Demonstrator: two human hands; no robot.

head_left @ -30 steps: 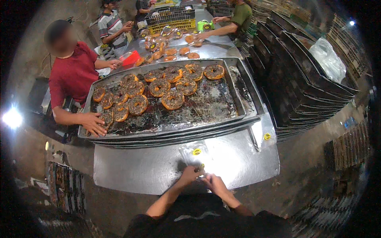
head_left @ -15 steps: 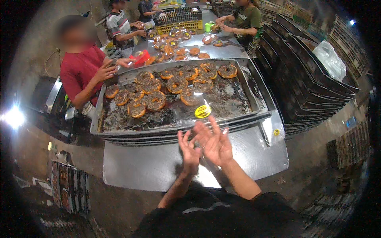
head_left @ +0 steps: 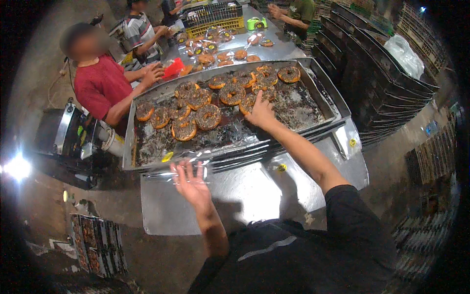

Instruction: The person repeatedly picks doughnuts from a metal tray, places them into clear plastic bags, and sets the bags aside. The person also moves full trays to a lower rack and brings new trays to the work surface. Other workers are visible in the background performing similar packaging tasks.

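Note:
My left hand [head_left: 192, 186] is raised over the near left edge of the tray, fingers spread. A clear plastic bag [head_left: 196, 158] with a yellow label [head_left: 167, 157] hangs over its fingertips. My right hand [head_left: 262, 113] reaches into the dark baking tray [head_left: 293, 128]. Its thumb and index finger are at the near right edge of a ring doughnut [head_left: 246, 104] with a dark, speckled topping, and part of that doughnut is hidden under the hand. Several similar doughnuts [head_left: 207, 116] lie to the left and behind it, some overlapping.
More trays are stacked beneath, on a metal table [head_left: 215, 215]. A person in a red shirt [head_left: 103, 85] stands at the left, near a red object [head_left: 173, 68]. Bagged doughnuts [head_left: 210, 48] and a crate [head_left: 213, 22] are farther back. Tall stacked trays [head_left: 362, 73] stand right.
My hands, close together before at the tray's near edge, have parted. The left went left with the bag; the right went forward to a doughnut. The person in red lowered their hands.

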